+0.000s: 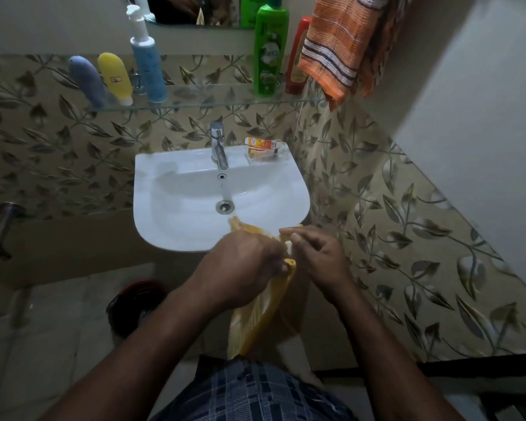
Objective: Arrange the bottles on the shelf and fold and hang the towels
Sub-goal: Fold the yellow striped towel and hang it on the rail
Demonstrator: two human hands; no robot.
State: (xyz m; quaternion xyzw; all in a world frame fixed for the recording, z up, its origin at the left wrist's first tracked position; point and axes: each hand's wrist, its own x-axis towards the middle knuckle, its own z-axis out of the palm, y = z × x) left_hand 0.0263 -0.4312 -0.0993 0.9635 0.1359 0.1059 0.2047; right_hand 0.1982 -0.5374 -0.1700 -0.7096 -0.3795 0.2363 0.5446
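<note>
A soft yellow cloth towel was held just in front of the white ceramic sink, w/ its top edge over the basin rim & the rest hung down. One edge was pinched by the curled fingers of the left hand. A nearby bit seemed pinched btwn thumb & forefinger of the right hand, though blur left that unsure. The cloth was judged light, limp, not slippery & not fragile, best taken at corners so folds could be kept square. Towels counted: 2, incl. an orange striped towel hung top right. Bottles counted on the clear glass shelf: 5, i.e. grey-blue tube, yellow tube, white-and-blue pump bottle, tall green bottle, red bottle partly hidden.
</note>
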